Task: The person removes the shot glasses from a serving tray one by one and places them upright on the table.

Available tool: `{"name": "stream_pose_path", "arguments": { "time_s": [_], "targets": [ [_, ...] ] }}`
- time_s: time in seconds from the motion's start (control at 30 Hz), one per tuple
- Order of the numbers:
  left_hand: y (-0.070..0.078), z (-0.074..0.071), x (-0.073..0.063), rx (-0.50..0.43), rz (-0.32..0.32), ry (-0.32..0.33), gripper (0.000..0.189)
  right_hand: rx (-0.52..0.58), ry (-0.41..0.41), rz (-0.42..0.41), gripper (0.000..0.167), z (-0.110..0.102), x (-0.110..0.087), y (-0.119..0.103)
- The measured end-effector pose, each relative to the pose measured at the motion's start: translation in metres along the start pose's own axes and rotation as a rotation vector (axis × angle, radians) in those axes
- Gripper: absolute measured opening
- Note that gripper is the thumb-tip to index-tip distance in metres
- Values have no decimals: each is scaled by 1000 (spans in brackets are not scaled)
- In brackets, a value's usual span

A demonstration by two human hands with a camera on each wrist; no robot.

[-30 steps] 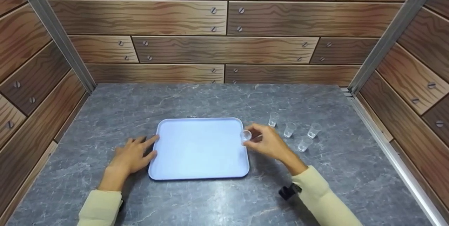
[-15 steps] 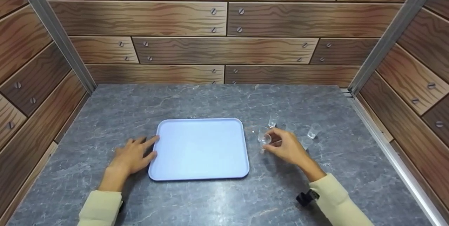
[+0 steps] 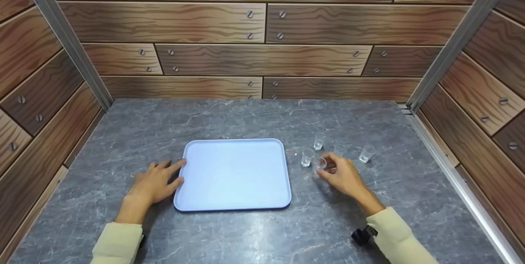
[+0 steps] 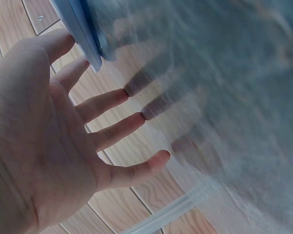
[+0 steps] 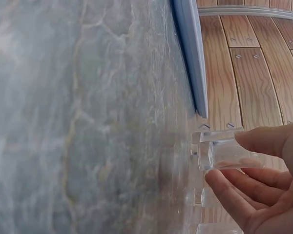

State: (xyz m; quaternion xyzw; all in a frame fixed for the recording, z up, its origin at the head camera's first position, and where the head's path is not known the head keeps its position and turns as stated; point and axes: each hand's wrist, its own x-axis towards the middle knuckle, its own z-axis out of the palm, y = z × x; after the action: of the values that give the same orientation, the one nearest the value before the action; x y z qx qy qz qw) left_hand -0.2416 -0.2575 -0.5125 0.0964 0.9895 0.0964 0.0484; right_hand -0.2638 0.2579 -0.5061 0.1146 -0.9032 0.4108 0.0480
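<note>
My right hand [image 3: 342, 176] pinches a clear shot glass [image 3: 320, 165] between thumb and fingers, to the right of the light blue tray [image 3: 233, 174]. In the right wrist view this shot glass [image 5: 227, 152] is upright, its base close to the tabletop. Just left of it stands another shot glass [image 3: 307, 158]; a third shot glass [image 3: 319, 141] is behind. My left hand [image 3: 154, 184] lies at the tray's left edge with fingers spread. The left wrist view shows the thumb and index finger of the left hand [image 4: 73, 122] at the tray rim [image 4: 83, 39].
More shot glasses stand behind and right of the right hand, one partly covered by it [image 3: 339, 149] and another farther right [image 3: 367, 153]. The grey marbled table [image 3: 229, 235] is bounded by wood-patterned walls [image 3: 262, 22] and a metal rail [image 3: 459, 190].
My right hand has moved right, away from the tray's right edge. One shot glass now stands between the hand and the tray, while another stays in its fingers. The left hand has not moved.
</note>
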Motion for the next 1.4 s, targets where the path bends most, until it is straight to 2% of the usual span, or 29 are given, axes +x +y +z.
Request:
{"name": "stream_pose_path", "arguments": {
  "time_s": [0.63, 1.07, 1.27, 1.4],
  "targets": [
    [0, 1, -2, -2, -2, -8, 57, -21, 63, 55, 29, -1, -10, 9],
    [-2, -1, -2, -3, -8, -3, 57, -27, 77, 49, 29, 0, -9, 8],
    [-1, -1, -1, -15, -3, 2, 57, -31, 81, 54, 36, -2, -10, 5],
    [-1, -1, -1, -13, -8, -3, 57, -31, 121, 30, 40, -6, -13, 0]
  ]
}}
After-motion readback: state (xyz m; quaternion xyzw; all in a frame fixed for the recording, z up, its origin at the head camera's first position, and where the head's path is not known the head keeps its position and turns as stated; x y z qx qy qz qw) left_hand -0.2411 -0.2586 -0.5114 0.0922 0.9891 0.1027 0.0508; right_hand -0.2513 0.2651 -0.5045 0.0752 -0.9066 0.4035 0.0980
